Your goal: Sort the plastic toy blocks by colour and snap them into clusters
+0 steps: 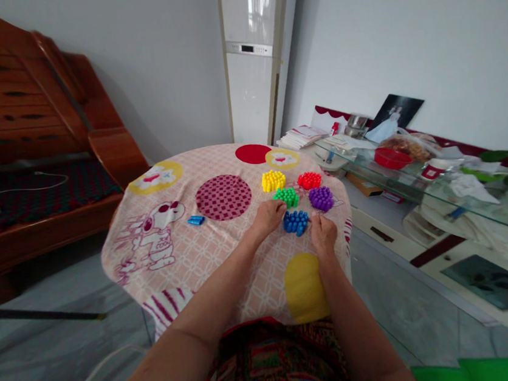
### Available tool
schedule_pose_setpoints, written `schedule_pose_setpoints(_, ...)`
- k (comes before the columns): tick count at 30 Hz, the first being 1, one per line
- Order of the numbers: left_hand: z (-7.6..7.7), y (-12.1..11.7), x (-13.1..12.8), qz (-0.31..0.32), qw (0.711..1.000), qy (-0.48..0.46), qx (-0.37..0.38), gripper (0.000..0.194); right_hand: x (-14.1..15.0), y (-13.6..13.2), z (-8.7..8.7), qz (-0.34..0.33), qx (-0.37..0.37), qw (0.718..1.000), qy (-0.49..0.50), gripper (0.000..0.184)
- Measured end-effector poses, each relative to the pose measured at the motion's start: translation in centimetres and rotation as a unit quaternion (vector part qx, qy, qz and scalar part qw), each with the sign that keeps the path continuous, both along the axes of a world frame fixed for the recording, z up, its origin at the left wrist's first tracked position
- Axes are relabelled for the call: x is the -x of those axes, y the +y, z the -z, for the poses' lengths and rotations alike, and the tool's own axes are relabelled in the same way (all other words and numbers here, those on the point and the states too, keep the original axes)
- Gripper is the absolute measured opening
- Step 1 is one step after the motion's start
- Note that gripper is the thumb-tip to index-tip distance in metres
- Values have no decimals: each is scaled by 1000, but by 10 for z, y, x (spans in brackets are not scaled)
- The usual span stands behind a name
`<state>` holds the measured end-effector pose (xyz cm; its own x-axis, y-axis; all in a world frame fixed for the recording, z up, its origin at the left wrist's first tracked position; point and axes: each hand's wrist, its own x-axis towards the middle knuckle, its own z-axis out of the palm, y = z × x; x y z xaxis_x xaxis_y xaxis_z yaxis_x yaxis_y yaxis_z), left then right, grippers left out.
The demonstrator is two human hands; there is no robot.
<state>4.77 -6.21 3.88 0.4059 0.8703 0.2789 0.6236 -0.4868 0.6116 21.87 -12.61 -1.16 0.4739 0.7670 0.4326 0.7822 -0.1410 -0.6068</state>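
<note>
A cluster of small blue plastic pieces, knobbly on top, lies on the cloth-covered table between my two hands. At its left edge, close to a green cluster, my left hand has its fingers pressed together. My right hand is curled closed by the right edge of the blue cluster. Whatever either hand may hold is too small to make out. Just beyond stand a yellow cluster, a red cluster and a purple cluster. Some blue pieces lie apart to the left.
A patterned cloth covers the round table. To the right, a glass-topped cabinet carries a red bowl, a paper cup and papers. A wooden bench stands at left, a tall white appliance behind.
</note>
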Motion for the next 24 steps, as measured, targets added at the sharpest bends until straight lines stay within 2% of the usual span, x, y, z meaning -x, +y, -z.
schedule_pose_setpoints(3,-4,8,26,-54,998,-14,-16,25,0,0,1,1,0,1000,1,54)
schedule_pose_setpoints(6,-9,16,59,-104,994,15,-24,21,0,0,2,-2,2,1000,-1,56)
schedule_pose_setpoints(9,-8,17,77,-81,995,65,6,18,-1,0,3,-1,4,1000,1,58)
schedule_pose_setpoints(12,0,12,73,-34,993,98,49,28,-1,0,3,-5,-2,1000,4,58)
schedule_pose_setpoints(15,9,7,59,-13,992,120,45,31,-1,1,3,-7,-1,1000,2,59)
schedule_pose_setpoints(21,12,6,56,29,993,107,41,21,-1,1,3,-3,-4,1000,-2,58)
schedule_pose_setpoints(24,10,6,58,29,995,93,29,17,-1,1,3,0,2,1000,-1,56)
